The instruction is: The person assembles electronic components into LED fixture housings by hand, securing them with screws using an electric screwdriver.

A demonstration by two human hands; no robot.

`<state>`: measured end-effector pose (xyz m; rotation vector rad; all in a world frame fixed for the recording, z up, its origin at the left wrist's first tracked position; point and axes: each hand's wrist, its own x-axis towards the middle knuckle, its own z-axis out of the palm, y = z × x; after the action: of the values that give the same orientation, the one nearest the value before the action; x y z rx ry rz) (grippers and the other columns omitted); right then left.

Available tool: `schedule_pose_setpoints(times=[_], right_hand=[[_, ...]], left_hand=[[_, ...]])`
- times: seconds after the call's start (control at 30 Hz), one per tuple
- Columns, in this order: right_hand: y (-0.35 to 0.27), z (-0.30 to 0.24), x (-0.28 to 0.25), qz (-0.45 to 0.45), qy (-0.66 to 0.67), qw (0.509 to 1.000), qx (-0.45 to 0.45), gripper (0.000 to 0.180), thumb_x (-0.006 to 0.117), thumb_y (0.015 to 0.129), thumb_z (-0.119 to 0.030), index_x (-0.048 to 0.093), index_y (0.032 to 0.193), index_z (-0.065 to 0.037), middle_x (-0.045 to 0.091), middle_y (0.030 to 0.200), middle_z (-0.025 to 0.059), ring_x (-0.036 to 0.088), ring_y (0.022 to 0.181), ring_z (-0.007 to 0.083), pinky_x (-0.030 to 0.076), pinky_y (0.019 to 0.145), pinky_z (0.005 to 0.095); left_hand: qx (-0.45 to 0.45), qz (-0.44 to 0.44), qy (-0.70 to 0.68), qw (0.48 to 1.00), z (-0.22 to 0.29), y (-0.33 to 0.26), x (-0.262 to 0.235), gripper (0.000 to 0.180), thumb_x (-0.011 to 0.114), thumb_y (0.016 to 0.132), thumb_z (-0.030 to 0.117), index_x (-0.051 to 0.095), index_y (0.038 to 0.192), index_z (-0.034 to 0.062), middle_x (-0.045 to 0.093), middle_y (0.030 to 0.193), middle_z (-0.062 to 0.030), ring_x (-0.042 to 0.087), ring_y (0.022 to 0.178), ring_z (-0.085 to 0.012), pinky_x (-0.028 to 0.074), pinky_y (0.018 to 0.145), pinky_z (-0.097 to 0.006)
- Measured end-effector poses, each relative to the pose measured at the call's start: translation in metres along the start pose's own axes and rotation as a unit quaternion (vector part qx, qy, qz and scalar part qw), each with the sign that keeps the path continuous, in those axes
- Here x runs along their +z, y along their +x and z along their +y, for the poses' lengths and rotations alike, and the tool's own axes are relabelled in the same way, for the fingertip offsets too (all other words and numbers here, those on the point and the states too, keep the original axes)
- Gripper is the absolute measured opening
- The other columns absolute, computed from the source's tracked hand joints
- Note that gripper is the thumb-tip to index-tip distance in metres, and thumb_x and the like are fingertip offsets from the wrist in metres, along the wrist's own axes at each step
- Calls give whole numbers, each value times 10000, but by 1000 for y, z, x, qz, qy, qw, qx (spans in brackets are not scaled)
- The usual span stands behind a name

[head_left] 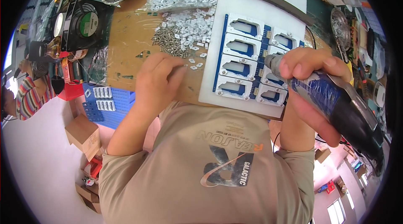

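- Tabletop covering of brown board point(126, 35), spread before a seated person: small parts lie loose on it, so a sweep of the forearm could scatter them.
- White foam slab point(206, 92) on the right, reaching the bench's near edge by the person's torso: a bump from the body might shift it and everything on it.
- Blue panels point(220, 52) lie on the slab, carrying two columns of white frames point(241, 58) with open centres: if the slab slid, frames not fully fastened could lose alignment.
- Power screwdriver point(321, 94), blue and black, grasped firmly in the right hand point(317, 62): its nose is over the right-hand column, pointing left at a slant. Driving at that angle could slip off a screw head and scratch a frame. Whether the tip touches anything is hidden.
- Left hand point(157, 77), fingers curled downward just beside the screws: whether it pinches one, I cannot tell. Picking by feel might bring up two, or drop one.
- White plastic pieces point(193, 27), loosely heaped and meeting the screws: the two could mix, causing a wrong pick.
- Silvery screws point(170, 41), smallest of all, piled left of the slab: any knock could roll some away.
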<state>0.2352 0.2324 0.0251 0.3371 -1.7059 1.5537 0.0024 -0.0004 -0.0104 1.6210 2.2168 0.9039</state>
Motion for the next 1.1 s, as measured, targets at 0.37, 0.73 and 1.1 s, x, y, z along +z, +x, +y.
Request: schedule_pose_setpoints(times=[0.37, 0.73, 1.1], right_hand=[[1, -1, -2, 37, 26, 999, 23, 1243, 677, 739, -896, 385, 1584, -33, 631, 1144, 162, 650, 962, 311, 547, 823, 465], [30, -34, 4, 32, 63, 996, 50, 1208, 732, 715, -874, 414, 1554, -65, 602, 1109, 123, 626, 898, 283, 526, 763, 436], [32, -17, -8, -49, 59, 996, 46, 1219, 758, 721, -842, 388, 1563, -42, 613, 1159, 148, 646, 927, 300, 540, 773, 446]], left_hand=[[84, 51, 77, 992, -3, 4, 4, 184, 789, 768, 56, 723, 936, 93, 662, 933, -77, 655, 845, -301, 521, 743, -414], [197, 36, -53, 978, 68, 71, 50, 180, 781, 743, 59, 712, 909, 68, 647, 1014, -87, 643, 915, -306, 529, 779, -409], [166, -3, -54, 985, 73, 79, 67, 150, 777, 752, 88, 701, 879, 68, 635, 986, -73, 640, 902, -302, 527, 794, -420]])
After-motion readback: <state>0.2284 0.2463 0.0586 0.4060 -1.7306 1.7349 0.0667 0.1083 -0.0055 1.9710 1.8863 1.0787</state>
